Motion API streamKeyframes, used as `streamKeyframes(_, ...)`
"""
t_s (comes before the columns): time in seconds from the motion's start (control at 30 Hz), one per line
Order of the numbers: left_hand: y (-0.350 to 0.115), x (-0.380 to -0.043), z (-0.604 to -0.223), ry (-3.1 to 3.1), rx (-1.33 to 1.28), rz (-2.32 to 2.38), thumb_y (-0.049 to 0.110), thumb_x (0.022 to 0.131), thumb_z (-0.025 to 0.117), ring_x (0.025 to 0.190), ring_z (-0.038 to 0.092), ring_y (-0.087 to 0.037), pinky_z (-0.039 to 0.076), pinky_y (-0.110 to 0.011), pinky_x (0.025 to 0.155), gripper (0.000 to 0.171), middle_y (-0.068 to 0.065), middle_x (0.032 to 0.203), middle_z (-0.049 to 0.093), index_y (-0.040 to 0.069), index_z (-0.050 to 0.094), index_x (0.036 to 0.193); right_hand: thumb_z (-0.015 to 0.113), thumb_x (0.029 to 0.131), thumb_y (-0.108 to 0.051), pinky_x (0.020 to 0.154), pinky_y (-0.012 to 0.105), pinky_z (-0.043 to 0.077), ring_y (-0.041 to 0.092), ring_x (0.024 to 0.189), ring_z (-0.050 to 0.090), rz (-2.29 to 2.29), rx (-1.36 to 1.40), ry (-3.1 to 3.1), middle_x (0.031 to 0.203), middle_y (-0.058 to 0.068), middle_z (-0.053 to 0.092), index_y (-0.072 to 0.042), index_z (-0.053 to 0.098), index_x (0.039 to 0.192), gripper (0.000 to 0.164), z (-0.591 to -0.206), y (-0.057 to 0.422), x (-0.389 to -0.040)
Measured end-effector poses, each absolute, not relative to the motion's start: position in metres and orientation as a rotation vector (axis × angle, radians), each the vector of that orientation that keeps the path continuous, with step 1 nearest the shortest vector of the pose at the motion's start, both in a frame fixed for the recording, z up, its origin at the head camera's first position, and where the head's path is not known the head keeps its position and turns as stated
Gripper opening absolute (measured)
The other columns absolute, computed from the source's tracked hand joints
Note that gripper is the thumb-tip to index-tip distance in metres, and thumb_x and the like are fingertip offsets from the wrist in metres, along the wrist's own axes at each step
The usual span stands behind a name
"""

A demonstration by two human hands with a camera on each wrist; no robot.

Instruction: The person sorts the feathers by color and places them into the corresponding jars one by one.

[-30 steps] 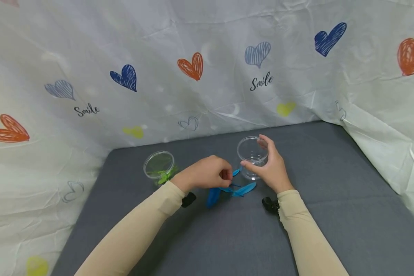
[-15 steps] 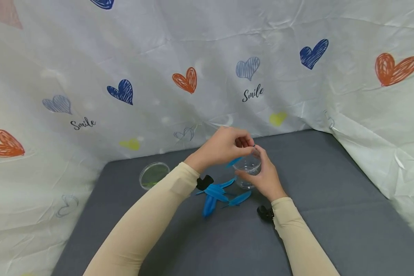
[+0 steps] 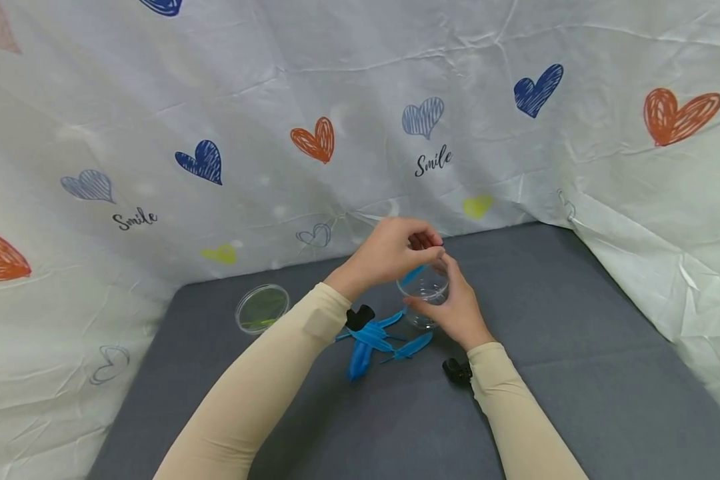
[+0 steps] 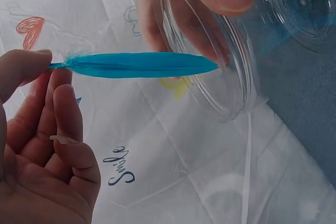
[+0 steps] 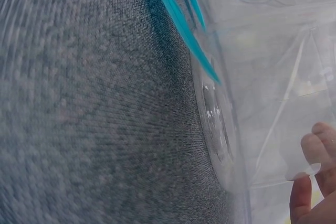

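My left hand point(image 3: 387, 250) pinches a blue feather point(image 4: 139, 65) by its quill between thumb and fingertips. The feather points at the mouth of a clear round plastic cup point(image 3: 423, 293), its tip overlapping the rim in the left wrist view. My right hand point(image 3: 456, 312) grips the cup around its side, thumb on the near left and fingers behind the rim. Several more blue feathers point(image 3: 369, 339) lie loosely crossed on the table just left of the cup. Two blue feather ends point(image 5: 181, 27) reach the cup's base in the right wrist view.
A second clear round container point(image 3: 263, 309) with green pieces inside stands on the left of the grey-covered table point(image 3: 576, 380). Behind the table hangs a white sheet point(image 3: 360, 67) printed with hearts. Black cameras point(image 3: 458, 372) sit at both wrists.
My left hand has risen from the loose feathers to the cup's mouth, bringing one blue feather along. My right hand keeps holding the cup. In the last half second little has moved.
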State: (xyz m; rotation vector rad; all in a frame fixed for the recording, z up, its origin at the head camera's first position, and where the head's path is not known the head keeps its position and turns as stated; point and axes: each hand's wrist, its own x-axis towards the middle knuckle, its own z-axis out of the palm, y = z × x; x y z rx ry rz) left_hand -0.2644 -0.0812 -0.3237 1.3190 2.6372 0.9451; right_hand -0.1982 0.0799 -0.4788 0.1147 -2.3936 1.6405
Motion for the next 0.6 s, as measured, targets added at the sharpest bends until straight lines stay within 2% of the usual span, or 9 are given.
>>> streamKeyframes(0.3, -0.087, -0.267, -0.337, 2.682, 1.265, 0.906, 0.029, 0.106, 0.074, 0.094, 0.068, -0.01, 0.06, -0.029, 0.086, 0.012, 0.004, 0.104, 0.076, 0.019, 0.078, 0.111, 0.086, 0.09, -0.054, 0.125, 0.064, 0.038, 0.027, 0.158, 0.042, 1.656, 0.157, -2.401, 0.171, -0.002, 0.042, -0.045, 0.024, 0.168, 0.1, -0.48, 0.073, -0.204)
streamKeyframes(0.6, -0.082, -0.273, -0.356, 2.654, 1.284, 0.862, 0.029, 0.106, 0.074, 0.088, 0.068, -0.008, 0.059, -0.027, 0.08, 0.014, 0.005, 0.101, 0.076, 0.017, 0.078, 0.111, 0.085, 0.091, -0.054, 0.127, 0.063, 0.037, 0.024, 0.16, 0.039, 1.652, 0.16, -2.389, 0.173, -0.005, 0.038, -0.043, 0.023, 0.168, 0.099, -0.481, 0.081, -0.201)
